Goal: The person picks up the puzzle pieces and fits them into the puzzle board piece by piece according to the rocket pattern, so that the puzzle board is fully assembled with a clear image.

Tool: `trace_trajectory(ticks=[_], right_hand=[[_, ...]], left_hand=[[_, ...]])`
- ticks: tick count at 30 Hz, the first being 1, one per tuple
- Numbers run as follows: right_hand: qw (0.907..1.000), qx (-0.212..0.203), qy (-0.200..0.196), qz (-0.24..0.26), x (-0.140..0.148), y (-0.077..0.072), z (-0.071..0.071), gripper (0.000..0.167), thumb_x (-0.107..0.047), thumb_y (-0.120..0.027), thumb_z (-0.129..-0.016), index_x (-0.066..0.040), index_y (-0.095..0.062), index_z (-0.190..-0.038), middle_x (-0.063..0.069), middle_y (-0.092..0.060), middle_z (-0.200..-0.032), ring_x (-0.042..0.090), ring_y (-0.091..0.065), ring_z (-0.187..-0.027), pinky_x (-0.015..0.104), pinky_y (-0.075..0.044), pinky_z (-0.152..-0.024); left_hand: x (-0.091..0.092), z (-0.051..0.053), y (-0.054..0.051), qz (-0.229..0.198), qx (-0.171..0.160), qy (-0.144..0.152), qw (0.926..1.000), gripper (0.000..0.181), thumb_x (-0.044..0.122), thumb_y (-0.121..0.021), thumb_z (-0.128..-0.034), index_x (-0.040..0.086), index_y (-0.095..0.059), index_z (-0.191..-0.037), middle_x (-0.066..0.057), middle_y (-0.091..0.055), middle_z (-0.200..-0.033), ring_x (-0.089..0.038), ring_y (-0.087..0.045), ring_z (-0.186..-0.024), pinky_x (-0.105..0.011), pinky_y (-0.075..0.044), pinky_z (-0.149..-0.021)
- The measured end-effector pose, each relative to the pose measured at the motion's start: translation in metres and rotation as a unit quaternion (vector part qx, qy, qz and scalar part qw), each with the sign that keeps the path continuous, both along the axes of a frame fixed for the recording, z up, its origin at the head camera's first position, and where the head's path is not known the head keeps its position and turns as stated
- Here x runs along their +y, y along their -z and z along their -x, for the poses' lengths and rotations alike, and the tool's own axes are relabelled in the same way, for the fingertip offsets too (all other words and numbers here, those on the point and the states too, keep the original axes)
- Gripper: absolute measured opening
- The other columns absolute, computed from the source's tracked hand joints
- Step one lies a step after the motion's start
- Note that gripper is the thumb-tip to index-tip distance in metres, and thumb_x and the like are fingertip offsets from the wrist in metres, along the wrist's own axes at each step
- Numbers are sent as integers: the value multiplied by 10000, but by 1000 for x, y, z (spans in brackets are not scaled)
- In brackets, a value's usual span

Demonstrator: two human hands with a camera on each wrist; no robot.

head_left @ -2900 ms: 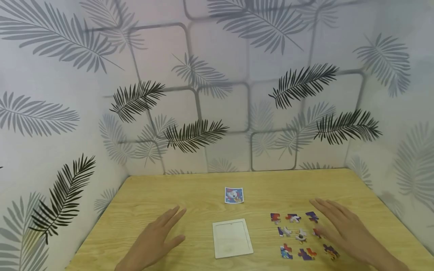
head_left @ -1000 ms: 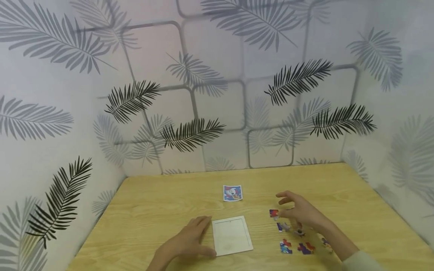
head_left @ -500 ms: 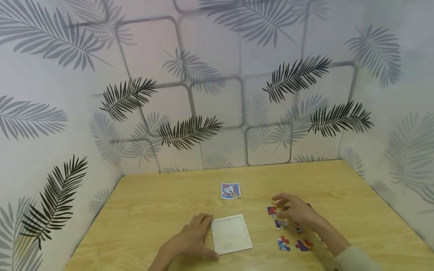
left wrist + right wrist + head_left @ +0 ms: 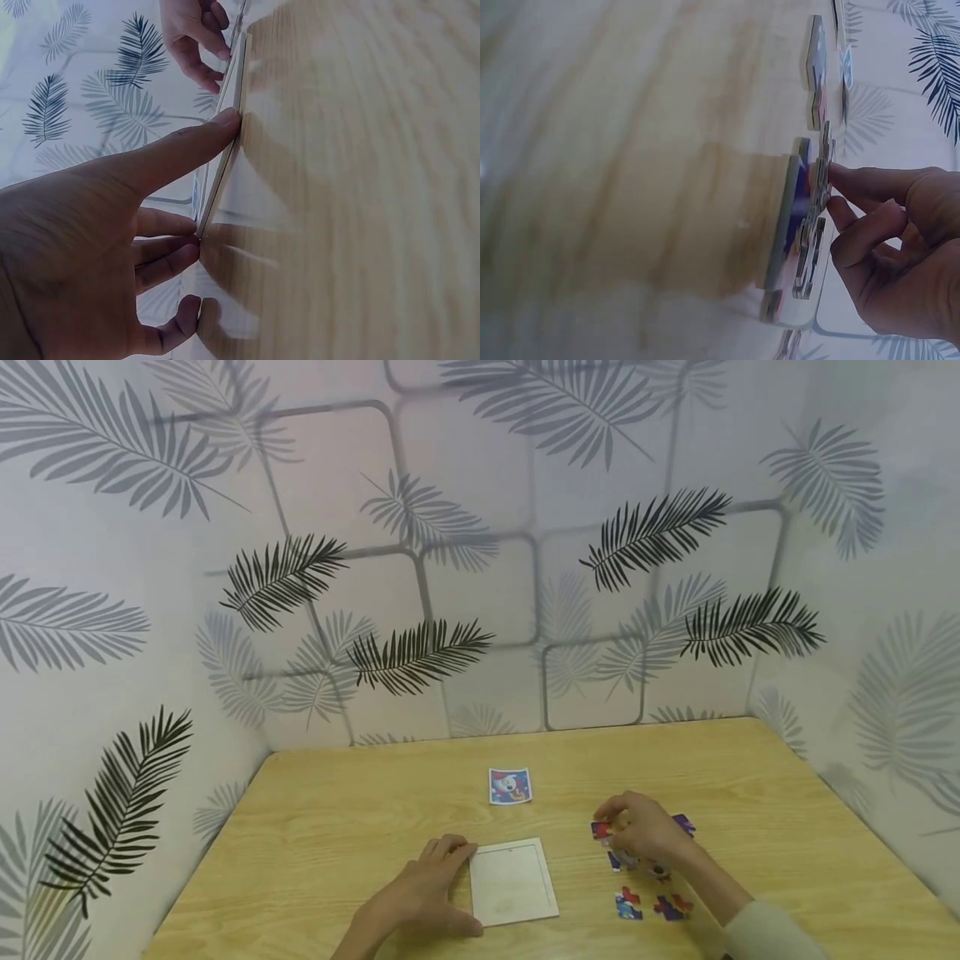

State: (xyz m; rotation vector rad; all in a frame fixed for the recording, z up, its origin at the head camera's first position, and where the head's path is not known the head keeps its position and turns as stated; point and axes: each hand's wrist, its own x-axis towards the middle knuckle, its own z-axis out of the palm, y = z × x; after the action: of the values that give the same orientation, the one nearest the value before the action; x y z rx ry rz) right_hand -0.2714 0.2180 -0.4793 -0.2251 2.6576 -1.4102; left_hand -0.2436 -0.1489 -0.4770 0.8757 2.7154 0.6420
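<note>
My left hand (image 4: pixel 423 889) holds the left side of a flat white square puzzle tray (image 4: pixel 513 881), thumb at the near corner and fingers at the far one. Over the jigsaw pieces on the right, my right hand (image 4: pixel 648 831) reaches down with curled fingers. In the right wrist view its thumb (image 4: pixel 844 176) and a fingertip come close together at a thin puzzle piece (image 4: pixel 826 169), seemingly pinching it. The hand partly covers the other pieces; a red one (image 4: pixel 602 830), a blue-red one (image 4: pixel 628 905) and a purple-red one (image 4: pixel 672 907) still show.
A small picture card (image 4: pixel 509 786) with a white cartoon dog lies behind the tray. The wood-grain table (image 4: pixel 360 810) ends at a wall (image 4: pixel 480 693) patterned with leaves. Another purple piece (image 4: pixel 683 825) lies beyond the right wrist.
Both hands were spread apart at first. The left has moved right onto the tray's edge; the right has come left over the pieces, its fingers curling, and lately shifted slightly further left.
</note>
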Motion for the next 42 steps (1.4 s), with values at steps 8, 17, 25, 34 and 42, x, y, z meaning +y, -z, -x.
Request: trace_trajectory(ticks=[8,17,25,34,42], right_hand=[[9989,343,-41,-331,-2,1,2,336,144,-689,-810,-9,-742,-1104,156,-626,-1143,149,-439,-569,198,-352,-421],[9971,361,31,-668,-4,2,4,304,79,-729,-833,-31,-748,-1116,148,-656,-1131,137,-463,-549,209,-366,-416],[9978,297,-182,-567,-3,-2,7,271,-89,-826,-855,-70,-749,-1114,111,-694,-1092,142,-557,-637,256,-471,-503],[9987,317,-344,-203,-13,-8,3,211,-117,-810,-875,-76,-758,-1075,77,-697,-1054,138,-579,-628,265,-496,-521],[9957,649,-493,-435,-28,-14,1,143,-94,-812,-864,-116,-781,-1001,23,-731,-1011,210,-652,-906,375,-564,-769]], left_hand=[[1,-1,0,6,36,-92,10000,995,567,-845,-793,52,-451,-1548,-104,-422,-1561,-355,-380,-1452,-668,-432,-1075],[0,0,1,-65,131,-96,9998,981,543,-858,-791,59,-461,-1546,-120,-435,-1569,-362,-395,-1448,-621,-416,-1125],[0,2,1,-110,187,-127,9997,984,560,-862,-776,85,-471,-1544,-102,-440,-1579,-344,-390,-1462,-599,-417,-1135],[-1,2,2,-155,143,-120,9997,979,565,-867,-771,103,-475,-1541,-97,-439,-1576,-353,-387,-1460,-609,-431,-1119],[-2,2,2,-110,126,-141,9998,972,567,-865,-771,102,-480,-1532,-108,-442,-1572,-362,-389,-1458,-606,-433,-1119]])
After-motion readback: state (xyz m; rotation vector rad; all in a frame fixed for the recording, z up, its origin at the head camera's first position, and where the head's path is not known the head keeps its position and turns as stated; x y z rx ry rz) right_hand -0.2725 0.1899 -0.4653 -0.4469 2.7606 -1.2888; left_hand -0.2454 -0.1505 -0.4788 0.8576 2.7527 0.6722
